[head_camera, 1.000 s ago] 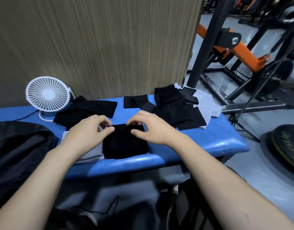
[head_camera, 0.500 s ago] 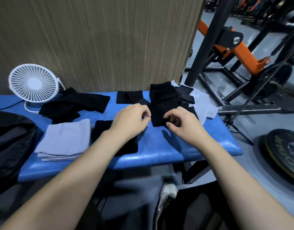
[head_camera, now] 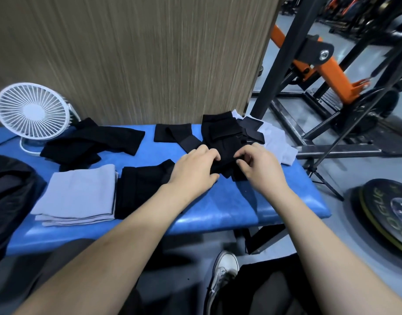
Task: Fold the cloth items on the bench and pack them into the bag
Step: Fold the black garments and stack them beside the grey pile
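Nearest the camera, both forearms ran up and away onto the blue desk (head_camera: 252,208). Left of them, the folded grey cloth (head_camera: 78,194) lay beside the folded black cloth (head_camera: 141,189), the two touching edge to edge, both looking done. At the far left edge sat the dark bag (head_camera: 9,201), well apart from the hands, so any packing reach would have to go leftward.

Then the hands themselves: the left hand (head_camera: 195,168) had curled fingers pinching the near-left edge of the black cloth pile (head_camera: 222,142), and the right hand (head_camera: 259,165) pinched the pile's near-right edge just beside it. The piece they gripped lay directly ahead of both hands, between them; neither hand looked nearer. Its long axis ran roughly away from the person, though the dark folds blurred together.

Further back, a black strip (head_camera: 172,133) touched the pile on its left, white cloth (head_camera: 277,142) poked out beneath on its right, and a loose black garment (head_camera: 93,144) lay beside the white fan (head_camera: 32,112).
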The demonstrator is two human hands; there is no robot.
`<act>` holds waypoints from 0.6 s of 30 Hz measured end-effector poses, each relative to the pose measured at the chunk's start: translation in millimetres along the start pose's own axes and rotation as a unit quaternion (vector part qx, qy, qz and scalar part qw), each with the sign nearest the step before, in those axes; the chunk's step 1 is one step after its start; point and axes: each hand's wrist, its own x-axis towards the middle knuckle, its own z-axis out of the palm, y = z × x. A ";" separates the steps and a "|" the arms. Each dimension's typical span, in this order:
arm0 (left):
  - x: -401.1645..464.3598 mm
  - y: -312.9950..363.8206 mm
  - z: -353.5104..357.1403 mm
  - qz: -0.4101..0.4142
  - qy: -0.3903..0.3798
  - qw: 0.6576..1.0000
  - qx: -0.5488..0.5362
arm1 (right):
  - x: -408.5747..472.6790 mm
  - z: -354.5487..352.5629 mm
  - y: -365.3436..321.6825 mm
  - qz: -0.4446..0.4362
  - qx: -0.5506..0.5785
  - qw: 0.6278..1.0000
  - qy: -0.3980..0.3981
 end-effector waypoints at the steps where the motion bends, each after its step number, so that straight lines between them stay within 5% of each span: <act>1: -0.4 1.6 0.0 -0.001 0.007 1.000 -0.003 | -0.7 -1.2 -5.1 -0.010 0.018 1.000 0.018; 9: -1.8 6.5 2.2 -0.019 0.064 0.998 0.004 | -14.0 -6.0 -37.7 -0.070 0.149 0.985 0.042; 14: 4.6 5.1 -5.7 -0.052 0.106 0.992 -0.054 | -16.2 -8.4 -43.2 -0.028 0.354 0.933 0.056; 18: 13.3 -5.8 -21.8 -0.081 0.162 0.967 -0.180 | -8.1 2.8 -28.7 0.053 0.303 0.951 -0.008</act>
